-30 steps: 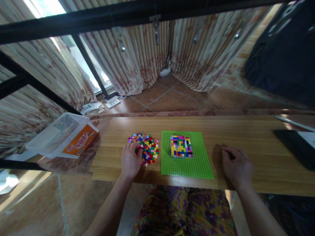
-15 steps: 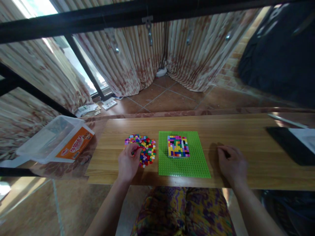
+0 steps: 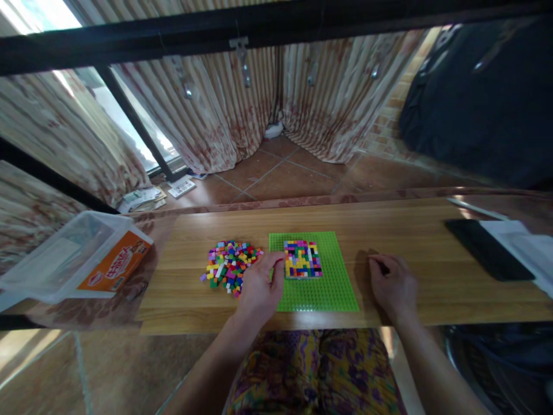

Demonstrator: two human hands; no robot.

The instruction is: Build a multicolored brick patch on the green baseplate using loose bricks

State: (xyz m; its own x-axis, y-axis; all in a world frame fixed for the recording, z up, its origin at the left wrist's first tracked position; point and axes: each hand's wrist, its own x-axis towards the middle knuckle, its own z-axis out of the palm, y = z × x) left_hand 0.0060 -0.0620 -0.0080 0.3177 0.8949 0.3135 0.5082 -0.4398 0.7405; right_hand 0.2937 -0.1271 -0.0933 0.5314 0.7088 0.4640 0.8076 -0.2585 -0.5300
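Note:
My left hand [image 3: 260, 285] is over the left edge of the green baseplate [image 3: 319, 295], its thumb and forefinger pinched. A speck of red at the fingertips looks like a small toy brick, mostly hidden by the fingers. Just right of those fingertips, a block of many-coloured bricks [image 3: 303, 259] sits on the baseplate. Left of the hand lies a loose pile of small coloured bricks [image 3: 228, 265], partly covered by it. My right hand [image 3: 395, 283] rests on the wooden table right of the baseplate, fingers loosely curled in, with nothing seen in them.
A clear plastic box [image 3: 78, 253] with an orange label stands beyond the table's left end. At the right lie a black flat object [image 3: 488, 248] and white papers [image 3: 514, 236]. A dark metal bar [image 3: 276, 26] crosses above, before the curtains [image 3: 242, 115].
My left hand has moved right, from the brick pile to the baseplate's left edge, still pinched. My right hand has stayed in place on the table. The whole view has shifted slightly.

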